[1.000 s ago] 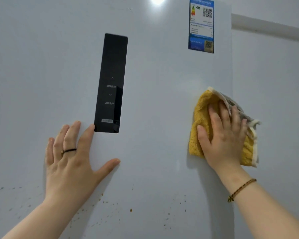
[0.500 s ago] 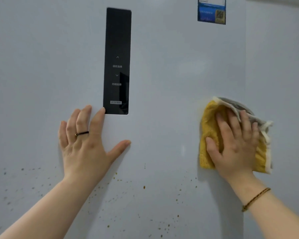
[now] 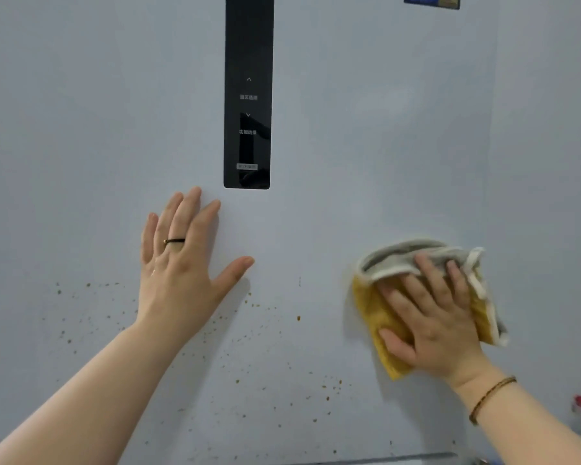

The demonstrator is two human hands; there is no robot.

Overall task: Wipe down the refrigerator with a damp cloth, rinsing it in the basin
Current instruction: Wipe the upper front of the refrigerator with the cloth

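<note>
1. The refrigerator door (image 3: 316, 223) fills the view. The black control panel (image 3: 248, 95) on it is taken as the landmark.
2. The left hand (image 3: 185, 263) is laid flat on the door just below and to the left of the control panel. Its fingers are straight, its thumb is spread, and nothing is held. It is judged to be bracing only.
3. The right hand (image 3: 430, 317) is pressed on the cloth (image 3: 376, 317), lower than the control panel and well to its right. The fingers are extended rather than curled, so the cloth is pinned against the door, not gripped. The yellow face is shown beside the palm, and a grey, white-edged fold is turned over above the fingertips.
4. Done, as a judgement: the door beside the control panel and above the cloth is seen without marks. Whether it was wiped or never soiled cannot be told.
5. Left: brown specks (image 3: 298, 318) are scattered in a wide band below the control panel, from far left to beneath the cloth. This band is judged to be the main remaining work.
6. No basin is in view, so nothing can be said of rinsing.
7. The wipe-down is judged to be no further than its middle.
</note>
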